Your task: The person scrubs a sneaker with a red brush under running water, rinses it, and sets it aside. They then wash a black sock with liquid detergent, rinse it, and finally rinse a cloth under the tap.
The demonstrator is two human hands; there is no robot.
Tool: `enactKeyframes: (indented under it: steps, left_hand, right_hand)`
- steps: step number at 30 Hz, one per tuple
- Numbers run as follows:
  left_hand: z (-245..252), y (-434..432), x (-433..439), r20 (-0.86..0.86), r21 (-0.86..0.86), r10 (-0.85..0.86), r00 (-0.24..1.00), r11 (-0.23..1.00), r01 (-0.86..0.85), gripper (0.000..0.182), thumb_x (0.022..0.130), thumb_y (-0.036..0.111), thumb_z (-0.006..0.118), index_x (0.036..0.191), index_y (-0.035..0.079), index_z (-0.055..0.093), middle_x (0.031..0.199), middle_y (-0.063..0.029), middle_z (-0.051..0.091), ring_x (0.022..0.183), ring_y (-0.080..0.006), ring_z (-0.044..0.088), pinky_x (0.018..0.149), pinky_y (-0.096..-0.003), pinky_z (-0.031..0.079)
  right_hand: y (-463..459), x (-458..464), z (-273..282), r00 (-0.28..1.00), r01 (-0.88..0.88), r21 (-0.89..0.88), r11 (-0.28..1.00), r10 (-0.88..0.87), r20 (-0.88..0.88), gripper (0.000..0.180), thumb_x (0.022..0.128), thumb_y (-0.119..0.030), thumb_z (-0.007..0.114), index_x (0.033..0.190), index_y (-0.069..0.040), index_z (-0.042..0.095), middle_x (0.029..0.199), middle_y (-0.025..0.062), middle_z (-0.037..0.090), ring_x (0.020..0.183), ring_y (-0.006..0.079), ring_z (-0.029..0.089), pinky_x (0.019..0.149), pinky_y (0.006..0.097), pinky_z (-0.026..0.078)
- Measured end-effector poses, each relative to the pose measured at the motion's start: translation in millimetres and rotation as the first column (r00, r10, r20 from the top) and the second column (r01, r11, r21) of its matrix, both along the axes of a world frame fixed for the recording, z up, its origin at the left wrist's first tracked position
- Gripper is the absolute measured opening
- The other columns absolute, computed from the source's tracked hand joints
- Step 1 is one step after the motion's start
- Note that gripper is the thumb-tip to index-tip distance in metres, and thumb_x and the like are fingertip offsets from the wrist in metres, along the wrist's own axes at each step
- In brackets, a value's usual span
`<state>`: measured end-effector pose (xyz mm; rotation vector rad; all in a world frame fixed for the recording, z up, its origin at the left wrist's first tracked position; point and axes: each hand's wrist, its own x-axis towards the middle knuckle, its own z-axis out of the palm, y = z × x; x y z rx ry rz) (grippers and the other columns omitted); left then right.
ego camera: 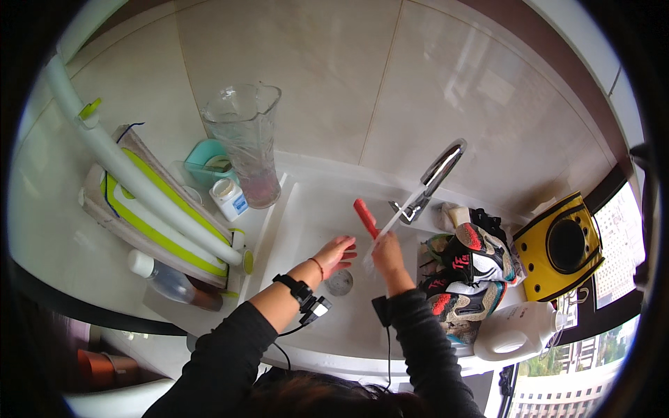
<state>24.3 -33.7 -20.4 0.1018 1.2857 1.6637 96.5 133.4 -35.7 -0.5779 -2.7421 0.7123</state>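
Over the white sink [319,204], my right hand [388,257] grips a red plastic tool [366,217], perhaps a brush. Its far end points up and to the left; the rest is hidden in my fist. A stream of water [395,217] runs from the chrome faucet [439,164] and falls at my right hand, splashing beside it. My left hand [337,254] is held above the round drain [339,282], to the left of my right hand. Its fingers are apart and nothing is in them.
Right of the basin lie sneakers [473,261], a white jug [515,330] and a yellow bag [559,248]. Left stand a glass vase [251,151], a white jar [229,199], a teal container [206,157], flat mop heads [157,209] and a clear bottle [172,279].
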Motion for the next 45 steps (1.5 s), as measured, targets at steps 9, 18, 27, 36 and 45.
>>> enactKeyframes:
  steps: [9, 18, 27, 36, 45]
  left_hand:
    - [-26.2, 89.2, 25.1, 0.09, 0.217, 0.126, 0.988, 0.966, -0.143, 0.012, 0.09, 0.008, 0.046, 0.102, 0.004, 0.048, 0.092, -0.0091, 0.059, 0.088, -0.0217, 0.06, 0.08, -0.035, 0.05]
    - [-7.4, 100.7, 14.3, 0.201, 0.18, 0.179, 0.963, 0.96, -0.216, 0.037, 0.067, -0.008, 0.044, 0.094, 0.016, 0.038, 0.082, -0.004, 0.049, 0.078, -0.0219, 0.057, 0.067, -0.0451, 0.05]
    - [-1.7, 94.4, -3.5, 0.31, 0.176, 0.193, 0.931, 0.951, -0.256, 0.038, 0.092, 0.046, 0.04, 0.075, 0.013, 0.046, 0.057, -0.001, 0.041, 0.047, -0.0153, 0.039, 0.048, -0.0279, 0.037]
    - [-8.8, 82.6, 12.1, 0.153, 0.297, -0.076, 0.985, 0.955, 0.028, 0.021, 0.092, 0.028, 0.052, 0.103, 0.011, 0.056, 0.098, -0.0035, 0.061, 0.098, -0.019, 0.056, 0.09, -0.0347, 0.043]
    - [10.7, 60.7, 4.2, -0.025, 0.2, -0.162, 0.986, 0.966, 0.164, 0.045, 0.09, 0.025, 0.056, 0.128, 0.007, 0.042, 0.115, -0.0063, 0.057, 0.105, -0.0174, 0.055, 0.091, -0.0353, 0.043]
  right_hand:
    - [-56.4, 57.0, 33.0, 0.988, 0.147, 0.097, 0.984, -0.14, -0.068, 0.051, 0.082, -0.019, 0.05, 0.129, -0.004, 0.036, 0.12, 0.0238, 0.048, 0.092, 0.0397, 0.059, 0.074, 0.0439, 0.051]
    - [-58.3, 81.1, 37.6, 0.972, 0.235, -0.017, 0.972, -0.236, -0.007, 0.041, 0.088, -0.021, 0.048, 0.124, -0.003, 0.042, 0.095, 0.0198, 0.055, 0.077, 0.0396, 0.06, 0.066, 0.0462, 0.05]
    - [-65.8, 74.2, 39.1, 0.981, 0.159, -0.194, 0.968, -0.176, -0.076, 0.03, 0.086, -0.018, 0.048, 0.111, -0.001, 0.045, 0.099, 0.023, 0.054, 0.084, 0.0406, 0.059, 0.074, 0.0458, 0.049]
    - [-43.8, 58.2, 19.9, 0.898, 0.213, -0.314, 0.925, -0.312, -0.31, 0.038, 0.085, -0.024, 0.055, 0.116, -0.003, 0.047, 0.106, 0.023, 0.058, 0.098, 0.0398, 0.056, 0.08, 0.043, 0.047]
    - [-39.7, 59.1, 11.0, 0.946, 0.16, -0.492, 0.856, -0.276, -0.173, 0.038, 0.077, -0.013, 0.061, 0.111, -0.002, 0.047, 0.103, 0.0218, 0.06, 0.095, 0.0389, 0.058, 0.078, 0.043, 0.047]
